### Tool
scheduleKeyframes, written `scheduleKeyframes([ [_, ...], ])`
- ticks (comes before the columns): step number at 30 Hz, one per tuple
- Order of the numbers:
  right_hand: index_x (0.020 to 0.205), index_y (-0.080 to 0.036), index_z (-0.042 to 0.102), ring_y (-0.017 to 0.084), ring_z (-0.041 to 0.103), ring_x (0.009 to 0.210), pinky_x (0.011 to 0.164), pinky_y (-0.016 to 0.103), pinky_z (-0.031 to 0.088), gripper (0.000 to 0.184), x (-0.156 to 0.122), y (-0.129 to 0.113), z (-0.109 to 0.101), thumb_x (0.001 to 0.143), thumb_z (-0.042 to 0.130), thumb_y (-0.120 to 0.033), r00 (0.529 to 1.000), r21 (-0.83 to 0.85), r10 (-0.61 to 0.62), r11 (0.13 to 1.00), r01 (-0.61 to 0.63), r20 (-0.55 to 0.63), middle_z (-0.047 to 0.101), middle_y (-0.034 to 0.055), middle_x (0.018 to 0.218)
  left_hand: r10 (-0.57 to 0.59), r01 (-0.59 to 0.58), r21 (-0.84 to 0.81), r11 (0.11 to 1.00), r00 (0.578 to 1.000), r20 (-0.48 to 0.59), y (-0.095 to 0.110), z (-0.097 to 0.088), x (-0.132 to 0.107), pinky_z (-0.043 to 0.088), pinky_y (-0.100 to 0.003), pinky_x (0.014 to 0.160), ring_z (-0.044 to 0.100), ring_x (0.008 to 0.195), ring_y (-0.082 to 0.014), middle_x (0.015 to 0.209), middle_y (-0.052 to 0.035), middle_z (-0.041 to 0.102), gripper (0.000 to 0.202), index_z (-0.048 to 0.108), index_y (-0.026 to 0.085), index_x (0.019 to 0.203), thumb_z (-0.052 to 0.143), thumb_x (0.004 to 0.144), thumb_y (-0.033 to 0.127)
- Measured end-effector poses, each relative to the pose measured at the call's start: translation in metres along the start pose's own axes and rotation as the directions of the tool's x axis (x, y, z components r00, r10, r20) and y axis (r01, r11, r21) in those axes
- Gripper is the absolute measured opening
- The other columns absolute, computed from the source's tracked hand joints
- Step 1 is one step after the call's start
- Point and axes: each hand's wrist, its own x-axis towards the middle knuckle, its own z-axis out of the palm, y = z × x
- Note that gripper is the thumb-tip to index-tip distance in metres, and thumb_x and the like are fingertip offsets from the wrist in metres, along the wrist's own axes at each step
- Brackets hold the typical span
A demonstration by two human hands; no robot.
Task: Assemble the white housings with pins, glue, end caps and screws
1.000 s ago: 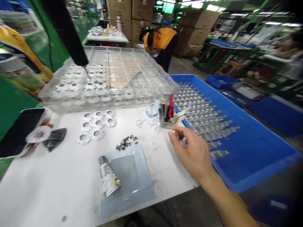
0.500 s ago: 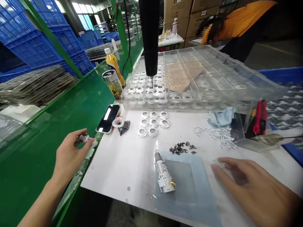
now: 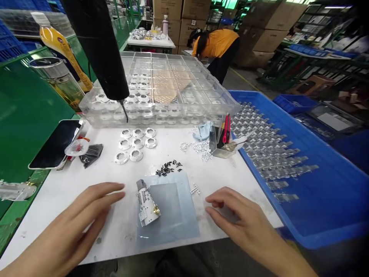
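Note:
My left hand (image 3: 89, 215) hovers over the white table, fingers stretched and holding nothing. To its right, a white mechanical assembly (image 3: 147, 206) with a grey tip and a brass-coloured piece lies on a pale blue mat (image 3: 184, 223). My right hand (image 3: 236, 215) is open and empty, thumb and fingers apart, right of the mat. Just beyond its fingertips are a few small white pins (image 3: 195, 189). A similar white assembly (image 3: 17, 190) rests on the green ledge at the far left. Black screws (image 3: 168, 168) lie in a loose pile behind the mat.
A black electric screwdriver (image 3: 100, 50) hangs over the table. Several white rings (image 3: 138, 143) sit before a clear divided tray (image 3: 161, 119). More white pins (image 3: 203, 149) lie by a tool box (image 3: 223, 153). A phone (image 3: 56, 144) is at left; a blue crate (image 3: 325, 200) holds metal parts at right.
My left hand has let go of the assembly on the left ledge and moved right. My right hand has released the white pins beside the mat. The view has swung right.

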Motion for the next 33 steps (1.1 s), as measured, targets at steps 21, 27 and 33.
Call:
scheduleKeyframes([
  [21, 0.12, -0.02, 0.06, 0.02, 0.068, 0.094, 0.077, 0.034, 0.055, 0.018, 0.03, -0.005, 0.011, 0.105, 0.052, -0.014, 0.967, -0.131, -0.235, 0.96, 0.247, 0.098, 0.069, 0.0081, 0.107, -0.098, 0.345, -0.714, 0.608, 0.926, 0.364, 0.026, 0.02, 0.056, 0.059, -0.024, 0.095, 0.066, 0.123, -0.0237, 0.128, -0.0016, 0.071, 0.044, 0.068, 0.036, 0.126, 0.084, 0.085, 0.029],
  [27, 0.126, -0.023, 0.059, 0.018, 0.068, 0.102, 0.086, 0.033, 0.055, 0.023, 0.023, 0.005, 0.012, 0.104, 0.055, -0.016, 0.978, -0.062, -0.195, 0.978, 0.199, 0.075, 0.069, 0.0069, 0.113, -0.202, 0.583, -0.812, 0.029, 0.799, 0.567, 0.031, 0.046, 0.064, 0.062, -0.033, 0.087, 0.078, 0.096, -0.023, 0.105, -0.0123, 0.083, 0.037, 0.069, 0.018, 0.121, 0.078, 0.092, 0.039],
  [33, 0.11, -0.03, 0.072, 0.013, 0.072, 0.092, 0.077, 0.022, 0.058, 0.017, 0.023, -0.02, 0.013, 0.098, 0.069, -0.02, 0.999, 0.211, -0.04, 0.977, 0.035, 0.022, 0.075, -0.0003, 0.104, -0.236, 0.571, -0.82, 0.04, 0.803, 0.548, 0.036, 0.052, 0.058, 0.061, -0.034, 0.09, 0.077, 0.107, -0.0267, 0.107, -0.0085, 0.083, 0.037, 0.068, 0.02, 0.124, 0.076, 0.094, 0.039],
])
